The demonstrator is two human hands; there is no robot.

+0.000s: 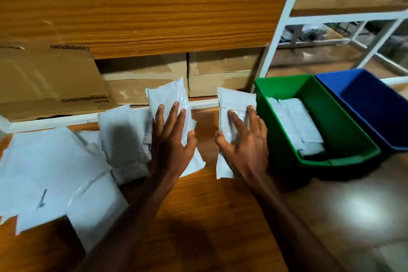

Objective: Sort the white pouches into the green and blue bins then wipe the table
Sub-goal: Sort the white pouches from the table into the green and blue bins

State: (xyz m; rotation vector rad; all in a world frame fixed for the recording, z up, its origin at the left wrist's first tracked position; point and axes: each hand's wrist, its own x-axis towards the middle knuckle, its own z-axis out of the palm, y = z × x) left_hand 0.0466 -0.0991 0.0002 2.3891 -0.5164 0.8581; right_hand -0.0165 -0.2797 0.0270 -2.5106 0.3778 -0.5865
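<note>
Wood-grain table fills the foreground, with a loose heap of white pouches at its left. Just beyond, the left hand grasps one white pouch and the right hand grasps a second pouch, both upright. Right of them the green bin holds several pouches; the blue bin sits touching it. Cardboard boxes line the shelf behind

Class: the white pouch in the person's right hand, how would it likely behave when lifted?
The pouch probably feels light: the right hand grips it alone. Its top stands unsupported, so fairly stiff. Its smooth surface may be slippery.
</note>
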